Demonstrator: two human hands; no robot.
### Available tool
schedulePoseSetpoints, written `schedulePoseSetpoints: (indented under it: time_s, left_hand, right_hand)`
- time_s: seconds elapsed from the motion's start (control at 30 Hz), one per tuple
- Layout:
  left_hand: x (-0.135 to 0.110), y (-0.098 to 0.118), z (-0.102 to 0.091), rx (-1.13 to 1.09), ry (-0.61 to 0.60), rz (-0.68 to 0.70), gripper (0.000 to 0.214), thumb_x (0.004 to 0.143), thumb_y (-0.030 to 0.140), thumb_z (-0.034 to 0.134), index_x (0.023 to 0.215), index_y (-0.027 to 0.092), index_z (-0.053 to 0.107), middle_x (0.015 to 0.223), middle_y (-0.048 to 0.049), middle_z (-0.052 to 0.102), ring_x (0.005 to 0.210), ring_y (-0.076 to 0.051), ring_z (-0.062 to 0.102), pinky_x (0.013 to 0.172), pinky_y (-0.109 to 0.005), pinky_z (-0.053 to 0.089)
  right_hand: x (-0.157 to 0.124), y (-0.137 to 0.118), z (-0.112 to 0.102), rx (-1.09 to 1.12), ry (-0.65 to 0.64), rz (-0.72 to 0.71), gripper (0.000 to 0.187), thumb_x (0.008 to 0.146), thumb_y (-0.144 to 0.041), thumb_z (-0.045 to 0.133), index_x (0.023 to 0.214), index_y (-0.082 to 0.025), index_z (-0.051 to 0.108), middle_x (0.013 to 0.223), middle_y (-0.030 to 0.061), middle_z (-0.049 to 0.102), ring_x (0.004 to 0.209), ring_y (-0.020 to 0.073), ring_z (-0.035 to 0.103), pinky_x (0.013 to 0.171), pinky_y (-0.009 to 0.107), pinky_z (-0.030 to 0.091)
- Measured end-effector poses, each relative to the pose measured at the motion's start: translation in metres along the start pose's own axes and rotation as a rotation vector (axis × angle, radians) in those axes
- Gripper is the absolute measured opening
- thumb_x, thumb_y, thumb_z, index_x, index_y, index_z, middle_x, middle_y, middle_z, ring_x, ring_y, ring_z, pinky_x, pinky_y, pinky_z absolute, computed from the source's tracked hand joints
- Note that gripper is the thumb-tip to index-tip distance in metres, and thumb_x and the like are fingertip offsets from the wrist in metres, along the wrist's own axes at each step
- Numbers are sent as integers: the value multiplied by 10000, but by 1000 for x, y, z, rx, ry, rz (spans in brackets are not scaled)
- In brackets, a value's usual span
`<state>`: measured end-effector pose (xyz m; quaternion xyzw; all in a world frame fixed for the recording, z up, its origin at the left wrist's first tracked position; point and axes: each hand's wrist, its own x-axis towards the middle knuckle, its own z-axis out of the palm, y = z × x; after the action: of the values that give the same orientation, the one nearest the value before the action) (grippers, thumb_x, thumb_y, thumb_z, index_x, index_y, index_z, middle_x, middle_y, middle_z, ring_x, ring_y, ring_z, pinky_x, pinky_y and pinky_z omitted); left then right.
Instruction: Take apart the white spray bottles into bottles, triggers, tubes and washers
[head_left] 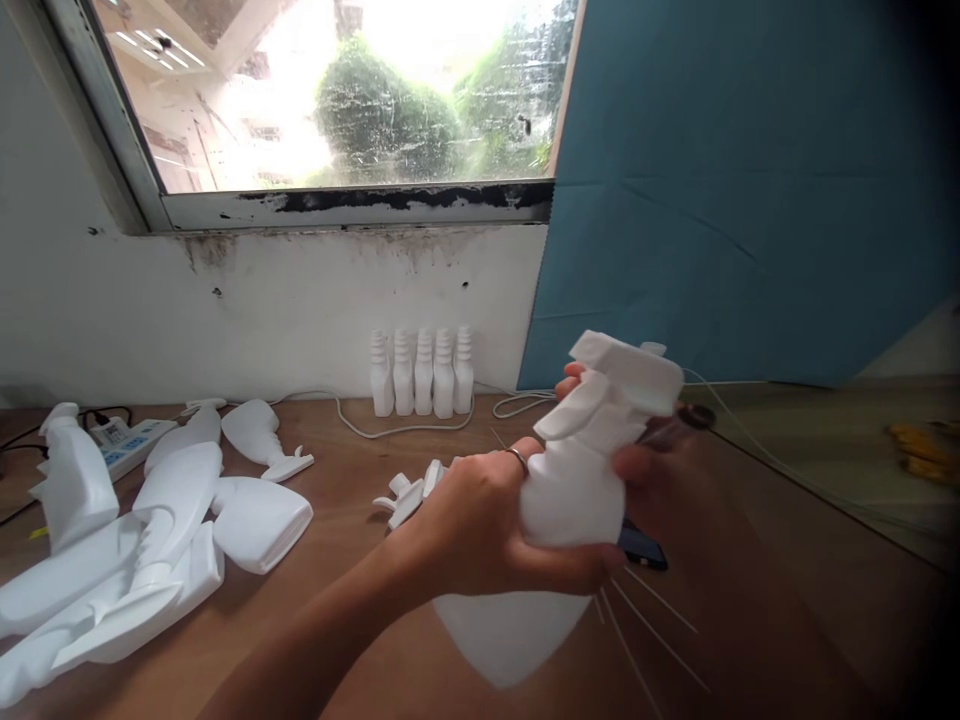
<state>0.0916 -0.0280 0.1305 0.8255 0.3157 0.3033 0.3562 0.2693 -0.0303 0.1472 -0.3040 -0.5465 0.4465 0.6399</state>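
Note:
Tilted in front of me is a white spray bottle with a white trigger sprayer seated on its neck. My left hand, with a ring on one finger, is closed around the bottle's body just under the neck. Part of the bottle's lower end shows below that hand. From the right, my right hand grips the trigger sprayer near the collar; it is partly blurred, and some of its fingers are behind the sprayer. Beyond my left wrist, loose white trigger sprayers lie on the wooden table.
Several white bottles lie piled at the left beside a power strip. A row of small white bottles stands against the wall. Thin white tubes and a dark phone lie under my hands. A white cable crosses behind.

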Motion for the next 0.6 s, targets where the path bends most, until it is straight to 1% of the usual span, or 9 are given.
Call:
schedulePoseSetpoints:
  time_s: [0.07,0.17,0.27,0.3,0.37,0.43,0.5,0.53,0.6]
  left_hand:
    - [2,-1,-1,-25,14,14,581,659,586,731,1062,192,587,775,-23,621,649,-170,566,533,-262,427]
    - [4,-2,-6,-63,42,56,509,687,546,728,1018,184,591,824,-35,631,667,-161,565,554,-258,432]
    - [6,-3,-10,-53,55,44,475,706,525,723,1015,187,593,856,-40,637,695,-165,573,570,-257,434]
    - [6,-3,-10,-40,50,32,474,710,525,720,1016,185,595,861,-42,637,702,-168,577,576,-258,436]
    - [7,-3,-10,-10,12,19,466,717,527,714,1004,179,597,844,-41,630,698,-169,577,575,-258,432]
    - [8,-2,-11,0,-72,21,450,726,528,707,981,177,591,795,-26,614,672,-161,571,559,-250,424]
    - [8,-2,-16,-19,-167,30,434,740,529,697,973,180,585,782,-17,611,681,-159,582,564,-243,429]
    - [9,-2,-20,-33,-214,32,434,741,529,699,975,182,584,795,-16,617,700,-162,594,576,-241,437]
    - [10,-5,-31,-36,-340,19,444,713,521,730,963,182,590,814,-16,634,728,-168,614,597,-238,452]
  right_hand:
    - [3,1,0,59,14,-5,418,481,-392,912,763,-224,653,665,-9,627,539,124,551,469,239,467]
    - [9,2,-5,51,40,-20,240,660,-250,823,836,-213,663,689,-17,609,468,75,447,415,220,395]
    - [12,0,-9,84,-36,45,270,723,-292,780,950,-188,679,627,-41,545,401,24,274,398,211,354]
    - [11,0,-9,88,-100,77,334,705,-346,793,976,-186,680,622,-40,537,404,26,288,399,212,358]
    - [8,0,-7,53,-179,107,425,635,-404,836,977,-202,686,707,-7,587,494,71,461,451,223,423]
    - [4,1,-4,-10,-152,91,374,598,-378,861,893,-214,701,852,26,628,710,141,598,575,245,499]
    - [2,1,0,-46,-101,64,275,619,-354,850,805,-209,708,899,34,630,833,169,614,672,262,522]
    - [1,-1,1,-42,-85,48,257,636,-367,838,794,-211,710,876,33,628,796,157,607,641,256,514]
    - [2,-7,-1,7,-53,4,279,662,-426,812,831,-230,710,822,14,617,580,92,525,485,239,430]
